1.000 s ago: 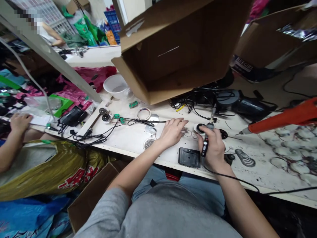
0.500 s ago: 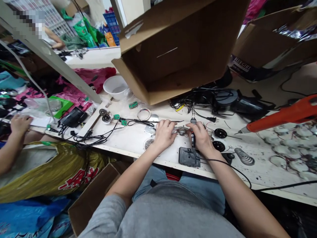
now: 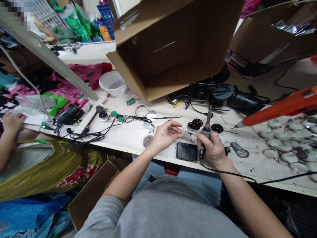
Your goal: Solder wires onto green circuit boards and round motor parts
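My right hand (image 3: 212, 149) is closed round a soldering iron (image 3: 204, 140), whose tip points up and away toward three small black round speakers (image 3: 198, 124) on the bench. My left hand (image 3: 165, 135) pinches thin red wires (image 3: 186, 131) that run toward those speakers. A black rectangular plastic part (image 3: 187, 151) lies flat between my hands, near the bench's front edge. The iron's black cord trails off to the right past my wrist.
A big open cardboard box (image 3: 170, 46) overhangs the back of the white bench (image 3: 257, 165). An orange tool (image 3: 279, 108) lies at right, a solder coil (image 3: 236, 149) beside it. White bowl (image 3: 112, 83), green circuit boards (image 3: 118, 116) and cables at left. Another person's hand (image 3: 12, 121) far left.
My hands have come apart and drawn back toward me. The right hand moved right with the iron; the left now holds red wires. The black speakers sit grouped just beyond the iron.
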A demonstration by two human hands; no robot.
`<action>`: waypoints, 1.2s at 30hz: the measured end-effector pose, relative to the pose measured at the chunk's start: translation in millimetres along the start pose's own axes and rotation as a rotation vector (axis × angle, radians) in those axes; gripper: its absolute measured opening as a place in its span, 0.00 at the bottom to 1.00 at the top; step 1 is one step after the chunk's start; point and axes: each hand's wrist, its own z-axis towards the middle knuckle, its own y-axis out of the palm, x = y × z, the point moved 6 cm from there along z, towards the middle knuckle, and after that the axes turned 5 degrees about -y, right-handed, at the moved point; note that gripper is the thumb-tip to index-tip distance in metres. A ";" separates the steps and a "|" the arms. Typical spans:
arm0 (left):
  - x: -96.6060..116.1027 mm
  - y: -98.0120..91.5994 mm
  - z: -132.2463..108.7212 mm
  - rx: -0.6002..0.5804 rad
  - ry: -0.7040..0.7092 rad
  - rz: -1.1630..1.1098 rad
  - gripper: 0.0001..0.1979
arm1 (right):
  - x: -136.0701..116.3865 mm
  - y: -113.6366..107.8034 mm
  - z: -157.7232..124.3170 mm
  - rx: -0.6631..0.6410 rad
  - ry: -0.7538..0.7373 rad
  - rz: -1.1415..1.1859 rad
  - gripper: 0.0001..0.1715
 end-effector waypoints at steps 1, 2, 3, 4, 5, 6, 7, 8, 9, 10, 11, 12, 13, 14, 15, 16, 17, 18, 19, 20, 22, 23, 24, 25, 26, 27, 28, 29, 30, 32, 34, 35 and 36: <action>-4.9 1.1 -2.3 0.022 -0.032 -0.101 0.17 | -2.6 -0.3 -2.5 0.020 -0.021 -0.012 0.20; -9.4 2.6 -4.3 0.047 -0.058 -0.184 0.19 | -5.7 -0.4 -4.5 0.044 -0.044 -0.025 0.21; -13.5 4.6 -5.9 0.074 -0.079 -0.256 0.20 | -9.0 -0.3 -6.1 0.068 -0.065 -0.038 0.23; -17.4 6.7 -7.0 0.104 -0.099 -0.325 0.22 | -12.1 0.3 -7.2 0.087 -0.081 -0.048 0.24; -21.1 8.7 -7.9 0.139 -0.119 -0.393 0.24 | -15.2 1.1 -7.9 0.103 -0.095 -0.056 0.25; -24.5 10.5 -8.7 0.179 -0.140 -0.460 0.27 | -18.2 1.8 -8.3 0.117 -0.108 -0.064 0.26; -27.7 12.0 -9.4 0.223 -0.161 -0.523 0.29 | -21.2 2.5 -8.4 0.128 -0.120 -0.072 0.26; -30.5 13.6 -10.0 0.262 -0.184 -0.581 0.32 | -24.0 3.0 -8.3 0.139 -0.132 -0.083 0.26; -32.6 15.4 -10.5 0.288 -0.207 -0.632 0.34 | -26.5 3.3 -8.0 0.148 -0.143 -0.094 0.26; -33.8 17.6 -10.8 0.296 -0.228 -0.672 0.35 | -28.7 3.6 -7.6 0.156 -0.153 -0.105 0.25; -34.2 19.8 -10.9 0.292 -0.246 -0.701 0.35 | -30.5 3.8 -7.0 0.162 -0.161 -0.115 0.24; -33.7 21.8 -10.9 0.281 -0.257 -0.723 0.35 | -31.9 4.1 -6.2 0.165 -0.166 -0.123 0.23; -32.6 23.2 -10.9 0.269 -0.263 -0.737 0.33 | -32.9 4.6 -5.3 0.165 -0.167 -0.129 0.21; -31.3 23.9 -11.2 0.264 -0.263 -0.743 0.32 | -33.7 5.2 -4.3 0.164 -0.166 -0.134 0.20; -29.9 24.0 -11.6 0.266 -0.261 -0.741 0.30 | -34.4 6.1 -3.2 0.161 -0.164 -0.136 0.19; -28.8 23.8 -12.1 0.271 -0.259 -0.734 0.29 | -35.2 7.0 -2.0 0.159 -0.161 -0.138 0.19; -27.8 23.5 -12.6 0.278 -0.256 -0.724 0.27 | -36.0 8.0 -0.8 0.158 -0.157 -0.139 0.19; -26.9 23.1 -12.9 0.284 -0.251 -0.711 0.26 | -36.9 8.9 0.3 0.159 -0.153 -0.140 0.19; -26.1 22.6 -13.0 0.291 -0.245 -0.698 0.25 | -37.9 9.8 1.4 0.161 -0.149 -0.140 0.19; -25.5 21.9 -12.9 0.298 -0.237 -0.686 0.24 | -38.8 10.8 2.6 0.161 -0.146 -0.139 0.20; -24.7 20.3 -12.1 0.314 -0.219 -0.661 0.22 | -40.8 12.3 4.9 0.158 -0.143 -0.129 0.23; -24.7 19.7 -11.5 0.320 -0.212 -0.648 0.21 | -41.8 12.9 6.1 0.152 -0.144 -0.118 0.25; -25.0 19.3 -10.7 0.324 -0.206 -0.636 0.20 | -42.9 13.0 7.2 0.148 -0.149 -0.104 0.26; -25.4 19.3 -9.9 0.325 -0.201 -0.621 0.20 | -43.9 13.0 8.3 0.141 -0.155 -0.086 0.27; -26.1 19.7 -8.9 0.320 -0.195 -0.604 0.21 | -44.6 12.9 9.3 0.135 -0.163 -0.067 0.28; -27.0 20.2 -7.6 0.310 -0.189 -0.585 0.21 | -44.9 12.9 10.2 0.130 -0.170 -0.047 0.28; -28.1 20.8 -6.2 0.294 -0.184 -0.566 0.22 | -44.5 13.6 10.9 0.118 -0.175 -0.030 0.28; -29.3 21.3 -4.7 0.275 -0.179 -0.549 0.22 | -43.3 14.2 11.5 0.116 -0.174 -0.019 0.28; -30.6 21.6 -3.3 0.255 -0.177 -0.538 0.23 | -41.7 15.3 12.0 0.111 -0.168 -0.019 0.28; -32.5 20.5 -1.7 0.231 -0.171 -0.529 0.25 | -37.7 17.8 12.8 0.103 -0.149 -0.031 0.27; -33.5 17.0 -1.4 0.238 -0.165 -0.523 0.25 | -34.7 19.8 13.6 0.093 -0.139 -0.040 0.25; -33.8 14.8 -1.5 0.246 -0.164 -0.521 0.25 | -33.6 20.5 14.1 0.086 -0.140 -0.042 0.24; -33.9 12.6 -1.5 0.252 -0.165 -0.521 0.25 | -32.8 21.0 14.7 0.077 -0.144 -0.044 0.23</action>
